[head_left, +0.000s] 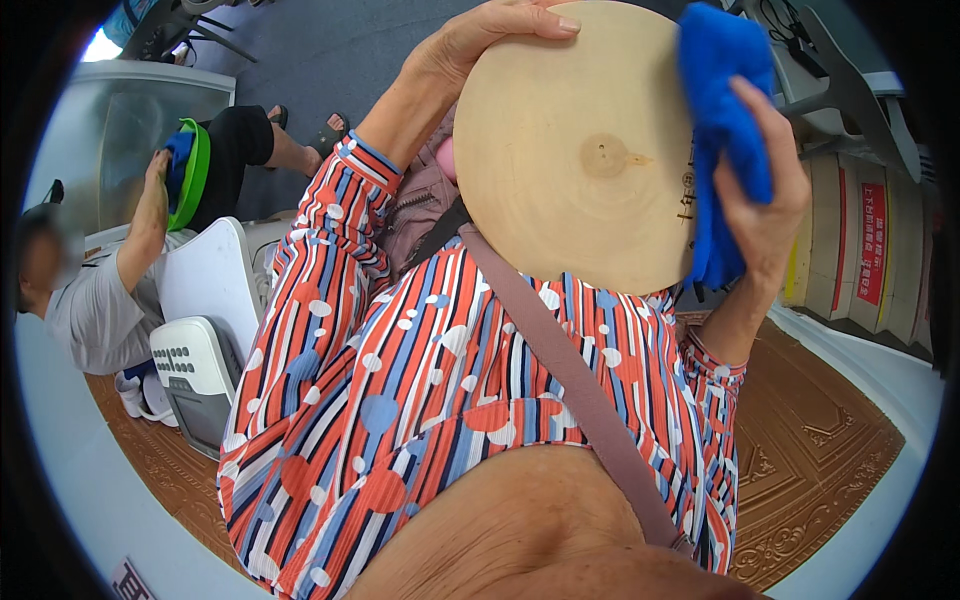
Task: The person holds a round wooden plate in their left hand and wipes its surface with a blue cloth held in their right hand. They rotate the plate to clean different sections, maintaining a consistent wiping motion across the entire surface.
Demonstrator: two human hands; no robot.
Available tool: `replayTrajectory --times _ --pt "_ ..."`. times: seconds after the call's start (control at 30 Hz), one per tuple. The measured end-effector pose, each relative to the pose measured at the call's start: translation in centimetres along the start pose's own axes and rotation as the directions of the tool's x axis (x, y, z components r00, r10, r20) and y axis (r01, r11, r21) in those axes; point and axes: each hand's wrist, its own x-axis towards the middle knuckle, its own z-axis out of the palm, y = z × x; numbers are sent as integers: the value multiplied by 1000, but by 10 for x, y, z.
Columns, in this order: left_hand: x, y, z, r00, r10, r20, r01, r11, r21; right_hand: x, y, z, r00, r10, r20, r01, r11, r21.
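My left hand [510, 24] grips the upper left rim of a round wooden board [555, 157], its thumb lying on the pale face. A darker knot with a small hole marks the wood near the middle, and some writing runs down the right side. In my right hand [772, 195] is a bunched blue cloth [724, 105], which overlaps the board's right edge. The cloth is somewhat blurred. Below the board, its lower rim is close to my striped shirt. A mauve bag [420, 202] lies partly hidden behind the board and my left forearm.
At left a seated person [112, 315] holds a green round tray [196, 176] and a blue cloth [178, 161]. Nearby are a white chair back [206, 274] and a white-and-grey appliance [191, 375]. Grey chairs [847, 97] and steps with a red sign [871, 244] are at right.
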Motion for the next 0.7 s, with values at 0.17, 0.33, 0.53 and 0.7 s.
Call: replayTrajectory --times 0.17,0.33,0.53,0.7 --pt "-7 3 4 999 49 -19 -46 990 130 -1 -54 22 919 -265 293 248 964 94" --pt "5 -6 -33 995 94 -45 -75 945 319 11 -79 53 883 -383 272 352 923 157" --pt "-16 -8 -28 989 149 8 -149 982 119 33 -47 29 957 -202 206 218 974 -56" --pt "-3 -14 -21 993 118 -22 -113 983 146 -14 -51 10 963 -68 260 100 989 -112"
